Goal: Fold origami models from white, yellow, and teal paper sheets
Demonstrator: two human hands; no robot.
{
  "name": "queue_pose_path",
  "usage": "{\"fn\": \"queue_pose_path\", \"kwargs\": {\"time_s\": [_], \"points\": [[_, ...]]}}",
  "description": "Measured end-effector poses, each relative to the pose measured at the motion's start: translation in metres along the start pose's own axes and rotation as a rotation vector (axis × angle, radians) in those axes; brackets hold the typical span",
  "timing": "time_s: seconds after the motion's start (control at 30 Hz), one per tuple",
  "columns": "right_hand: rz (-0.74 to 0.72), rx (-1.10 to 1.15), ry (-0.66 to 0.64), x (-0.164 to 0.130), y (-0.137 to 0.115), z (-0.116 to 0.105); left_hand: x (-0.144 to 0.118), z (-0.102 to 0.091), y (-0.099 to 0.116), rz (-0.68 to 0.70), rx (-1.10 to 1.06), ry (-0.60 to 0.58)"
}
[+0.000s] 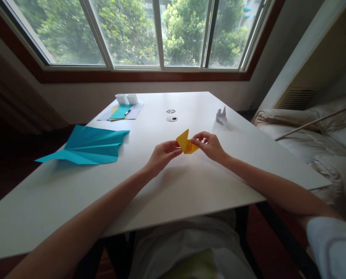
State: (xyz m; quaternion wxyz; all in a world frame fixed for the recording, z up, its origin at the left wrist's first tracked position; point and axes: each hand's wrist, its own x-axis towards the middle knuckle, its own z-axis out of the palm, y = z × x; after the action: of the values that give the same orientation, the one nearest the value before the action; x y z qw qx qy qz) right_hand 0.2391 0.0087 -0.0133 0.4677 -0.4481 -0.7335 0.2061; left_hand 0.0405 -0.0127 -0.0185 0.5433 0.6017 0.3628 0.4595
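A folded piece of yellow origami paper (183,140) is held between both hands over the middle of the white table. It has a pointed triangular flap standing up on its left side and a boat-like fold on the right. My left hand (165,154) grips its left edge, with the fingers behind it and the thumb low in front. My right hand (210,144) pinches the right part between thumb and fingers. Beyond my right hand stands a small white folded paper figure (221,116) with upright points.
A large blue paper plane (94,145) lies at the left edge of the table (173,201). Farther back are two white cups (121,99), a blue sheet (121,111) and a pen (129,111) on papers. Two small round pieces (172,119) lie near the middle.
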Motion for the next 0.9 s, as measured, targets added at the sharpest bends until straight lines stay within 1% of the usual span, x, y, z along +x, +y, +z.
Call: {"fn": "queue_pose_path", "kwargs": {"time_s": [0.07,0.13,0.27,0.37,0.47,0.53,0.6,0.67,0.77,0.9], "points": [[0.000,0.026,-0.042,-0.002,-0.001,0.001,-0.001,0.002,0.001,0.006,-0.031,-0.046],[-0.010,0.025,-0.078,-0.004,-0.004,0.002,-0.002,0.003,0.002,0.003,-0.040,-0.044],[-0.025,0.033,-0.143,-0.007,-0.006,0.004,-0.002,0.002,0.002,-0.018,-0.024,0.016],[-0.024,0.096,-0.165,-0.008,-0.005,0.006,-0.002,0.001,0.002,-0.027,0.011,0.067],[0.041,0.225,-0.192,-0.008,-0.004,0.008,-0.002,0.001,0.002,-0.035,0.018,0.117],[0.091,0.282,-0.268,-0.009,-0.004,0.010,-0.001,0.000,0.001,-0.037,0.011,0.138],[0.108,0.262,-0.372,-0.011,-0.005,0.011,-0.001,0.000,0.001,-0.034,0.009,0.135],[0.098,0.201,-0.434,-0.013,-0.006,0.012,-0.002,0.001,0.001,-0.024,0.015,0.113],[0.096,0.134,-0.456,-0.014,-0.006,0.012,-0.003,0.003,0.001,-0.021,0.009,0.085],[0.106,0.123,-0.495,-0.014,-0.005,0.010,-0.004,0.004,0.003,-0.051,-0.024,0.102]]}}
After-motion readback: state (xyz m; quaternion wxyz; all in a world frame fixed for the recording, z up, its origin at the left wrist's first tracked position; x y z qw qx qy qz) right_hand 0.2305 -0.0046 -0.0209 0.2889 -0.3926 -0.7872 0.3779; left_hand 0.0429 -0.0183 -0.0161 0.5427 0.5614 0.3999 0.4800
